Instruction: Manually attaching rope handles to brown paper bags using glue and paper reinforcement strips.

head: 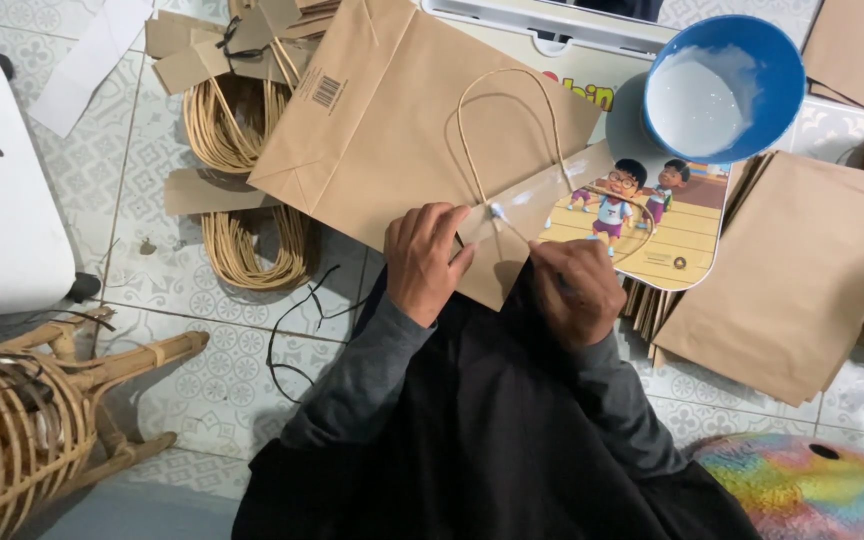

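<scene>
Both arms bent inward, in grey sleeves, wrists close to the body. Left hand (422,262) lying palm down, fingers stretched forward and spread a little. Right hand (577,290) curled, knuckles up, fingertips pinched together.

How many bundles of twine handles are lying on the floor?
2. One bundle of twine handles lies at top left beside the paper bag; the other bundle sits just below it. Cardboard strips partly cover both, so more may be hidden.

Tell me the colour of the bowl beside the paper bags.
The bowl is blue outside, white inside; head view.
</scene>
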